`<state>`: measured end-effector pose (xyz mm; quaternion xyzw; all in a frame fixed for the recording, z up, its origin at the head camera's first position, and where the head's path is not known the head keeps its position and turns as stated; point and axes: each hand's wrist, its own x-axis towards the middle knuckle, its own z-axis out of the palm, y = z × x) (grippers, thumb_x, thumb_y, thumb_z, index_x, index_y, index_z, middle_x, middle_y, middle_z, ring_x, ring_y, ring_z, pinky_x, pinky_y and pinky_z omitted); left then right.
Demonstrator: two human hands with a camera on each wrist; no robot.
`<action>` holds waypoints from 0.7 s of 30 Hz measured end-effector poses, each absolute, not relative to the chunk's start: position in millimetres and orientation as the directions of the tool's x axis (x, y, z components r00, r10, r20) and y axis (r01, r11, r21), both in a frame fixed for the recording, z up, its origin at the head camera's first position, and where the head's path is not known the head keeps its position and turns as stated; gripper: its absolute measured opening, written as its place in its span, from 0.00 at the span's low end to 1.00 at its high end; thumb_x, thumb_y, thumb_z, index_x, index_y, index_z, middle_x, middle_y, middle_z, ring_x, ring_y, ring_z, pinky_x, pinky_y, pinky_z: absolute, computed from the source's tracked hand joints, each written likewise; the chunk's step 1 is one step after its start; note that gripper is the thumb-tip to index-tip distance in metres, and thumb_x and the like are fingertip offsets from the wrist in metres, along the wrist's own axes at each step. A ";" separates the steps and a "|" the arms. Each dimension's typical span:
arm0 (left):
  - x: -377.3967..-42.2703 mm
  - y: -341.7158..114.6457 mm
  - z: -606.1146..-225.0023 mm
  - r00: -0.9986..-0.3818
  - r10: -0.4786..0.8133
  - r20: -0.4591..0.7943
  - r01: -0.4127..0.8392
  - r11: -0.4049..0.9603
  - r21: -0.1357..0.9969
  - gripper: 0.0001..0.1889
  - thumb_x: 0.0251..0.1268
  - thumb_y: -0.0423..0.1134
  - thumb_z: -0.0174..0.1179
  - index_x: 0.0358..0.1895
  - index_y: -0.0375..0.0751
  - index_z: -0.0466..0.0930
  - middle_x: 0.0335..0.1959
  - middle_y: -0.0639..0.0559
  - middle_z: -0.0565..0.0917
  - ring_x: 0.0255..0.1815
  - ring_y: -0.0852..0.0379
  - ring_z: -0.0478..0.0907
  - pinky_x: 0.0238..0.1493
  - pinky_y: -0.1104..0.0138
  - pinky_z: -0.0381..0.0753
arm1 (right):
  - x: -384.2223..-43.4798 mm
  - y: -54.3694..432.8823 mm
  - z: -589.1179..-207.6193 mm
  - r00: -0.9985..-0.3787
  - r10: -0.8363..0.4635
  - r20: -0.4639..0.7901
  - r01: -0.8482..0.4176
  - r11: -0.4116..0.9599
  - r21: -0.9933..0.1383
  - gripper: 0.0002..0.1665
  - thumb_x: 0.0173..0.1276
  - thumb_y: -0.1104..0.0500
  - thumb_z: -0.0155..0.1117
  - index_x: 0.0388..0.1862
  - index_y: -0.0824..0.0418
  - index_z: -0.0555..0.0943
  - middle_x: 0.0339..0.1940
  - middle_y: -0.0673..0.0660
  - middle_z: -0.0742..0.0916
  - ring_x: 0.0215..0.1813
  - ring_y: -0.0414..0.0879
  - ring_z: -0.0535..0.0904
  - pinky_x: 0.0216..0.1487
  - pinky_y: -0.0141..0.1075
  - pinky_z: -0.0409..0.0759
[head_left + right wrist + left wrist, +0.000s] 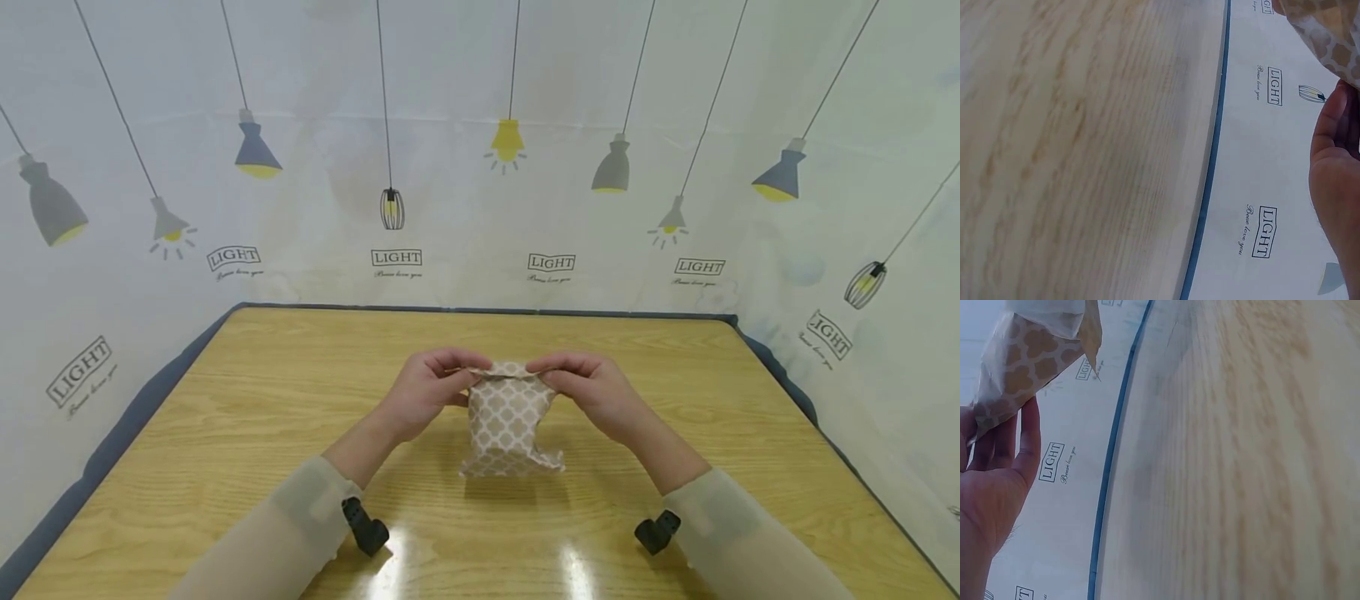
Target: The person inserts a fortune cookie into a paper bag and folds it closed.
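A beige paper bag (506,414) with a white lattice pattern is held up over the middle of the table, its top edge folded over. My left hand (427,387) pinches the left end of that fold between thumb and fingers. At the right end, my right hand (595,387) pinches the same fold. The bag's lower end flares out toward me. In the left wrist view, the patterned bag (1035,359) hangs above the left hand's fingers (1030,437). Only a corner of the bag (1329,37) shows in the right wrist view, above the right hand (1338,169).
The wooden table (247,450) has a dark blue edge along its back and sides. Behind it hangs a pale sheet (450,167) printed with lamps and lettering. A small black camera (366,527) sits on the left wrist, another black camera (657,532) on the right.
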<state>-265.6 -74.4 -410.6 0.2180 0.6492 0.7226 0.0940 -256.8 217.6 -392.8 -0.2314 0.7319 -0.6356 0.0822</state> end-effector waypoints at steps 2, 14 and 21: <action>-265.3 -74.7 -410.0 -0.886 0.425 0.183 0.139 -0.132 0.981 0.14 0.82 0.28 0.59 0.62 0.23 0.83 0.49 0.57 0.92 0.46 0.58 0.90 0.46 0.64 0.94 | -257.5 217.6 -393.0 -0.875 -0.451 0.178 -0.225 0.052 -0.973 0.18 0.87 0.62 0.56 0.62 0.70 0.87 0.58 0.47 0.91 0.57 0.41 0.88 0.61 0.35 0.89; -266.9 -72.0 -410.3 -0.909 0.396 0.133 0.112 -0.074 0.991 0.14 0.82 0.37 0.65 0.59 0.31 0.88 0.49 0.53 0.92 0.46 0.58 0.88 0.47 0.65 0.92 | -258.6 210.6 -391.4 -0.931 -0.351 0.105 -0.188 0.212 -0.959 0.19 0.86 0.52 0.64 0.59 0.66 0.90 0.56 0.52 0.93 0.53 0.43 0.89 0.59 0.39 0.90; -267.5 -72.5 -412.4 -0.919 0.377 0.119 0.093 -0.085 0.992 0.15 0.82 0.31 0.57 0.62 0.29 0.86 0.58 0.44 0.90 0.53 0.56 0.88 0.53 0.60 0.93 | -259.8 210.4 -393.0 -0.940 -0.326 0.099 -0.181 0.231 -0.956 0.21 0.82 0.57 0.69 0.68 0.63 0.85 0.48 0.47 0.91 0.49 0.43 0.86 0.56 0.39 0.89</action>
